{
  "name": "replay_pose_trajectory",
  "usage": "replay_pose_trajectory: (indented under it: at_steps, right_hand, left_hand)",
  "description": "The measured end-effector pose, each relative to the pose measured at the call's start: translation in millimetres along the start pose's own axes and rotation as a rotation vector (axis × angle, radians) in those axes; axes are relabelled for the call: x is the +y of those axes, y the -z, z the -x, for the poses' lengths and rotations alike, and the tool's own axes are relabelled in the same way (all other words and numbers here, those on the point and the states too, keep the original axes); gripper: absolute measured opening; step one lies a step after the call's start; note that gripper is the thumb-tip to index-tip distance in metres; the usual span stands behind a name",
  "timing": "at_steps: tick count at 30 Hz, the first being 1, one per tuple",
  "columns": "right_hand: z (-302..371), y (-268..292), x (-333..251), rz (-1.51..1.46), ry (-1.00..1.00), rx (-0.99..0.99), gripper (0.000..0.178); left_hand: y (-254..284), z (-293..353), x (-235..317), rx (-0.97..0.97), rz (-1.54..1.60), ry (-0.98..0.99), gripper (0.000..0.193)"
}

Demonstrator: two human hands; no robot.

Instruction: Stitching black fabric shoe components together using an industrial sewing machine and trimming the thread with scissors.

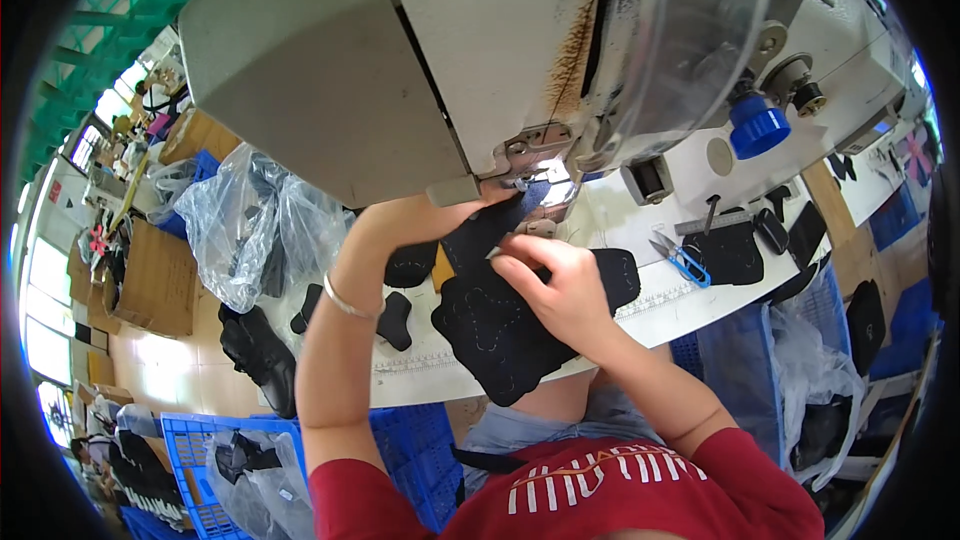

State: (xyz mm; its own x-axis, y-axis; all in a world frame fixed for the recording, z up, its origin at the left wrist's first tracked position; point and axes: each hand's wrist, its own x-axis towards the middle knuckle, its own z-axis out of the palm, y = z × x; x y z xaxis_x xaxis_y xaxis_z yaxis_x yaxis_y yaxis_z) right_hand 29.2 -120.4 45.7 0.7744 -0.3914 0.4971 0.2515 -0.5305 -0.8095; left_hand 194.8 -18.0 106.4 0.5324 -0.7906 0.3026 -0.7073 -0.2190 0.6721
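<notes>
A white sewing machine (pixel 330 70) fills the upper middle, with its lit needle area (pixel 545 185) low on the head. Beneath it lies a black shoe-upper piece (pixel 500 330) with pale dashed stitch marks, spreading over the table's front edge. My left hand (pixel 435 212), a bangle on its wrist, reaches in by the needle at the piece's far end; the machine head hides most of its fingers. My right hand (pixel 560 285) is closed, thumb and fingers pinched together on the black piece just in front of the needle. A small pale tip shows at its fingers.
Blue-handled thread snips (pixel 682 260) and more black pieces (pixel 730 252) lie on the right of the table. Left are a clear plastic bag (pixel 250 230), small black cutouts (pixel 394 322) and a black shoe (pixel 262 360). Blue crates (pixel 420 460) stand below the front edge.
</notes>
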Motion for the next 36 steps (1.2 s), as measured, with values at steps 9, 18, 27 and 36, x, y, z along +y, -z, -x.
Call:
replay_pose_trajectory:
  at_steps: [9, 18, 27, 36]
  right_hand:
    - [-1, -7, 19, -0.224, -0.174, 0.092, 0.042]
    - [-7, -6, 17, -0.304, -0.201, 0.054, 0.047]
    - [-12, 5, 20, -0.364, -0.268, -0.033, 0.047]
    - [-14, 9, 18, -0.348, -0.265, -0.036, 0.043]
  left_hand:
    - [13, -24, 30, -0.255, 0.193, 0.057, 0.024]
    - [-4, -14, -40, -0.291, 0.638, -0.263, 0.042]
    - [-13, -6, -17, -0.109, 0.980, 0.029, 0.025]
    - [-7, -15, -3, -0.158, 0.506, 0.142, 0.035]
